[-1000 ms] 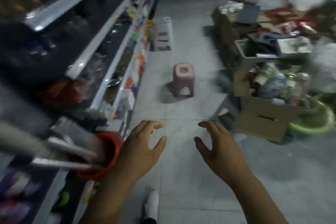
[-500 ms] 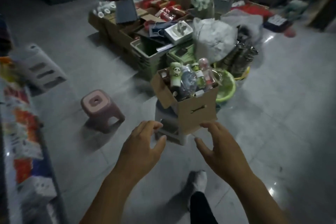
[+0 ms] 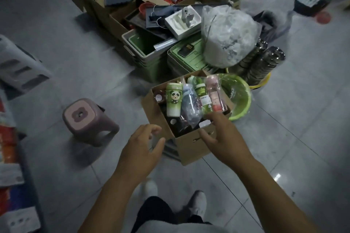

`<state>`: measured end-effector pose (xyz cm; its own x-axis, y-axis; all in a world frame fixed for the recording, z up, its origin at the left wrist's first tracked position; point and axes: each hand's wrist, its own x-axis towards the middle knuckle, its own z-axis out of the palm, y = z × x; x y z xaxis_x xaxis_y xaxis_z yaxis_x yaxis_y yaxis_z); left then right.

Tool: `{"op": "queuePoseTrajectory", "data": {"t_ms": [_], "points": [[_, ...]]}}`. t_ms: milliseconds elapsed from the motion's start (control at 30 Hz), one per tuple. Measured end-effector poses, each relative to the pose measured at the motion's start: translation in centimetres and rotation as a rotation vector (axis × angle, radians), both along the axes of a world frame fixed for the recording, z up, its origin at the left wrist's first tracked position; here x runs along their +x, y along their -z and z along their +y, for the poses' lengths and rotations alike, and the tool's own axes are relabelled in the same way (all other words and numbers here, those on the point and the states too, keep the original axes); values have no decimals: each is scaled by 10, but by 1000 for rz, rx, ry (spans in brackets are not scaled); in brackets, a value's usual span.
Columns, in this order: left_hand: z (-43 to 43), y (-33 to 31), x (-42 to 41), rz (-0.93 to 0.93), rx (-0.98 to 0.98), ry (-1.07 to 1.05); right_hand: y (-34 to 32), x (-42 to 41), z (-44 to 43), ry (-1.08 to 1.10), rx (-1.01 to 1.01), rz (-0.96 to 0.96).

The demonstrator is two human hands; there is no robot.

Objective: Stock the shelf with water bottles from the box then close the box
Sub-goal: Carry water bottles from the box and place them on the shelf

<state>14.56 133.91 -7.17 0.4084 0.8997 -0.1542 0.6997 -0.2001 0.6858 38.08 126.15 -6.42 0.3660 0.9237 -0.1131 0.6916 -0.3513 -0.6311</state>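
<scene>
An open cardboard box (image 3: pixel 191 147) stands on the floor ahead of me, raised on a low support. Several water bottles lie in it: a green panda bottle (image 3: pixel 173 100), a blue one in plastic wrap (image 3: pixel 189 104), a green one (image 3: pixel 202 96) and a pink one (image 3: pixel 215 94). My right hand (image 3: pixel 223 136) hovers over the box's near right corner, fingers spread, its fingertips at the wrapped bottles. My left hand (image 3: pixel 144 149) hangs just left of the box with loosely bent fingers, holding nothing. The shelf (image 3: pixel 11 166) shows only at the left edge.
A pink plastic stool (image 3: pixel 85 119) stands left of the box. A green basin (image 3: pixel 238 96) sits right behind it. Green crates (image 3: pixel 151 58), a white plastic bag (image 3: pixel 227 36), steel bowls (image 3: pixel 263 62) and more cartons crowd the back. Grey tiled floor lies to the right.
My view has swung from the shelf aisle round to the box and closed in on it. Both hands have reached forward, the right one arriving over the bottles.
</scene>
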Motion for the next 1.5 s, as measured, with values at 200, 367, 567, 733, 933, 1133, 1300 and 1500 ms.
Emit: {"op": "queuePoseTrajectory", "data": {"t_ms": [200, 367, 567, 733, 933, 1133, 1300, 1500], "points": [[118, 55, 48, 43, -68, 115, 57, 26, 93, 122, -102, -23], [183, 103, 83, 102, -215, 86, 99, 31, 150, 245, -248, -40], [213, 167, 123, 69, -389, -38, 154, 35, 195, 310, -477, -123], [210, 192, 146, 105, -473, -153, 183, 19, 212, 249, -636, -200], [209, 203, 169, 129, -502, -302, 209, 10, 221, 221, -716, -412], [200, 213, 174, 80, -511, -424, 218, 16, 220, 165, -745, -494], [202, 205, 159, 94, -545, -405, 207, 15, 218, 267, -679, -331], [201, 201, 124, 8, -605, -385, 208, 20, 213, 429, -669, 63]]}}
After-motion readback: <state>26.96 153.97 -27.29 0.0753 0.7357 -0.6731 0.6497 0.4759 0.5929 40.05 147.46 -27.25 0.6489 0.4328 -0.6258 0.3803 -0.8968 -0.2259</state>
